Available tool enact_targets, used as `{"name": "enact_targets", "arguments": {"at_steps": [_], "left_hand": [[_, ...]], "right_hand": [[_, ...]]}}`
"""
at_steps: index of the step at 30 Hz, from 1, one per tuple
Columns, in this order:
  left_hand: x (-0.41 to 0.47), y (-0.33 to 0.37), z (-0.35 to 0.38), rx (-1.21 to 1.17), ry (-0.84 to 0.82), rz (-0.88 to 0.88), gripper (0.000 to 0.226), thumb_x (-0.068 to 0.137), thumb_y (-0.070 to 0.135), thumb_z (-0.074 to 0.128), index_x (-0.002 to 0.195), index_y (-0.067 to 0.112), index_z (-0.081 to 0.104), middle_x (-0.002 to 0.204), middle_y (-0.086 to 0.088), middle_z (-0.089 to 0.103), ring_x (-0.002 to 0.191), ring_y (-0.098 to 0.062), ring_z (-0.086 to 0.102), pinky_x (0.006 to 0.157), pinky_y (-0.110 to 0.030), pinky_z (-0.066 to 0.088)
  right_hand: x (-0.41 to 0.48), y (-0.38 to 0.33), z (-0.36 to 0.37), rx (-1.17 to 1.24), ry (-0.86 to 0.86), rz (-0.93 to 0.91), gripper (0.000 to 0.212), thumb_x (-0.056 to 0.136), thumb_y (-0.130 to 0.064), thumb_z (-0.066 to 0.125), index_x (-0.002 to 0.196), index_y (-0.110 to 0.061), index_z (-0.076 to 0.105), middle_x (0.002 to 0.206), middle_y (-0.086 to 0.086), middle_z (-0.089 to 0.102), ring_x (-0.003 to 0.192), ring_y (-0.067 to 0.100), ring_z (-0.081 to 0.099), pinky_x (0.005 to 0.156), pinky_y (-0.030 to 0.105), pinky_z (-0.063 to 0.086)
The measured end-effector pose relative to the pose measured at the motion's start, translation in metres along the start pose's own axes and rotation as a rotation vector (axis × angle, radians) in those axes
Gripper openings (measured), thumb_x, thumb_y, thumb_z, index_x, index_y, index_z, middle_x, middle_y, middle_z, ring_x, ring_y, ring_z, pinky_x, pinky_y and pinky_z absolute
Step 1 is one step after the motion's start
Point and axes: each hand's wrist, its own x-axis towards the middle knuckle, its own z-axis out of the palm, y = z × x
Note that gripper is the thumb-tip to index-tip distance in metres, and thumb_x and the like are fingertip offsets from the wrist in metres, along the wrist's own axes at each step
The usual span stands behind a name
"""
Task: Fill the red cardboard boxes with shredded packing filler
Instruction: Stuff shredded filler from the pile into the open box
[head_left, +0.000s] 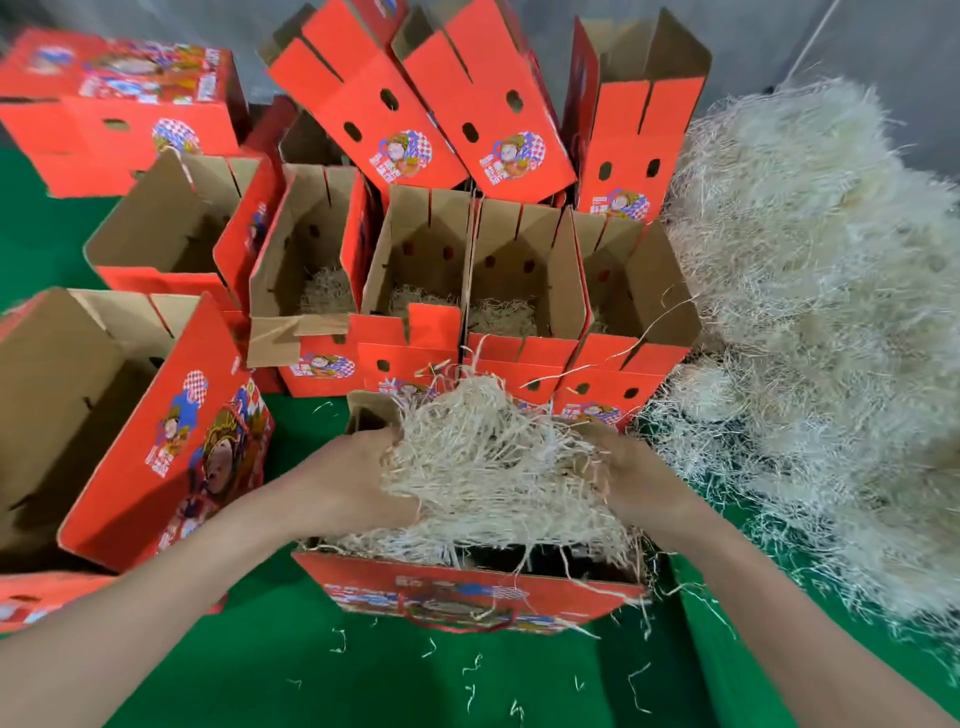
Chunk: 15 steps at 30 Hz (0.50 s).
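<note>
The filler bunch (493, 467) sits right over the near box (467, 590)
Its left hand (358, 480) and right hand (631, 480) grip the sides, fingers curled in

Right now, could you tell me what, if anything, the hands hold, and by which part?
A clump of pale shredded packing filler, above the nearest red cardboard box: the left hand grips its left side, the right hand its right side.
</note>
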Motion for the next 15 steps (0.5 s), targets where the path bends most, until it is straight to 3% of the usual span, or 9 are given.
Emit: {"name": "enact_targets", "arguments": {"at_steps": [2, 4, 6, 8, 9, 11, 12, 13, 15], "left_hand": [[-0.005, -0.004, 0.002, 0.043, 0.041, -0.025, 0.098, 0.068, 0.058, 0.068, 0.148, 0.023, 0.023, 0.136, 0.000, 0.049, 0.113, -0.015, 0.051, 0.086, -0.019, 0.041], [-0.009, -0.002, 0.008, 0.221, 0.107, -0.033, 0.094, 0.072, 0.059, 0.063, 0.148, 0.029, 0.016, 0.126, -0.004, 0.055, 0.105, -0.020, 0.055, 0.073, -0.022, 0.041], [-0.011, 0.009, 0.019, 0.411, 0.181, 0.014, 0.088, 0.076, 0.057, 0.059, 0.145, 0.029, 0.014, 0.123, -0.003, 0.056, 0.107, -0.022, 0.053, 0.077, -0.027, 0.043], [-0.012, 0.027, 0.032, 0.457, 0.222, 0.131, 0.077, 0.076, 0.050, 0.060, 0.137, 0.022, 0.022, 0.115, 0.000, 0.057, 0.105, -0.022, 0.052, 0.080, -0.031, 0.044], [-0.012, 0.033, 0.036, 0.411, 0.205, 0.173, 0.071, 0.075, 0.045, 0.063, 0.131, 0.021, 0.027, 0.112, 0.001, 0.056, 0.104, -0.021, 0.051, 0.079, -0.031, 0.043], [-0.011, 0.035, 0.031, 0.150, 0.124, 0.179, 0.065, 0.070, 0.037, 0.068, 0.123, 0.027, 0.032, 0.108, 0.014, 0.049, 0.100, -0.014, 0.049, 0.074, -0.023, 0.040], [-0.011, 0.031, 0.023, -0.040, 0.096, 0.149, 0.065, 0.069, 0.034, 0.071, 0.122, 0.033, 0.034, 0.109, 0.020, 0.045, 0.099, -0.008, 0.048, 0.075, -0.019, 0.038], [-0.012, 0.026, 0.012, -0.233, 0.135, 0.128, 0.062, 0.070, 0.028, 0.071, 0.122, 0.037, 0.038, 0.113, 0.022, 0.046, 0.097, -0.003, 0.050, 0.076, -0.017, 0.038], [-0.013, 0.015, -0.002, -0.482, 0.391, 0.164, 0.047, 0.076, 0.015, 0.069, 0.111, 0.041, 0.051, 0.111, 0.020, 0.056, 0.086, 0.001, 0.056, 0.076, -0.021, 0.044]], "right_hand": [[-0.005, 0.003, -0.004, 0.040, 0.025, 0.004, 0.042, 0.095, 0.000, 0.041, 0.133, -0.015, 0.043, 0.088, 0.006, 0.055, 0.031, 0.001, 0.033, 0.038, 0.021, 0.032], [-0.009, -0.001, -0.006, 0.237, -0.016, -0.044, 0.035, 0.091, -0.010, 0.055, 0.124, -0.020, 0.050, 0.090, 0.009, 0.061, 0.043, 0.001, 0.046, 0.050, 0.022, 0.039], [-0.011, -0.009, -0.002, 0.379, -0.190, -0.112, 0.053, 0.077, -0.035, 0.070, 0.125, -0.040, 0.047, 0.109, -0.024, 0.058, 0.074, -0.016, 0.055, 0.067, 0.008, 0.045], [-0.011, -0.017, 0.014, 0.271, -0.300, -0.112, 0.068, 0.064, -0.054, 0.074, 0.120, -0.063, 0.037, 0.107, -0.049, 0.037, 0.092, -0.030, 0.038, 0.087, 0.007, 0.034], [-0.008, -0.016, 0.023, 0.197, -0.285, -0.123, 0.066, 0.065, -0.050, 0.076, 0.116, -0.065, 0.038, 0.113, -0.047, 0.035, 0.095, -0.027, 0.039, 0.088, 0.006, 0.032], [-0.004, -0.012, 0.034, 0.212, -0.122, -0.109, 0.057, 0.075, -0.020, 0.076, 0.117, -0.045, 0.047, 0.126, -0.012, 0.056, 0.084, -0.002, 0.058, 0.078, 0.012, 0.042], [-0.005, -0.012, 0.033, 0.282, -0.059, -0.079, 0.053, 0.077, -0.005, 0.072, 0.117, -0.032, 0.051, 0.114, 0.002, 0.066, 0.076, 0.014, 0.060, 0.072, 0.021, 0.045], [-0.006, -0.007, 0.029, 0.351, -0.029, -0.066, 0.049, 0.078, 0.003, 0.068, 0.114, -0.026, 0.053, 0.097, -0.003, 0.072, 0.070, 0.026, 0.061, 0.070, 0.026, 0.047], [-0.009, 0.000, 0.023, 0.432, -0.003, -0.088, 0.047, 0.079, 0.008, 0.065, 0.106, -0.027, 0.052, 0.081, -0.024, 0.069, 0.073, 0.026, 0.067, 0.069, 0.026, 0.054]]}}
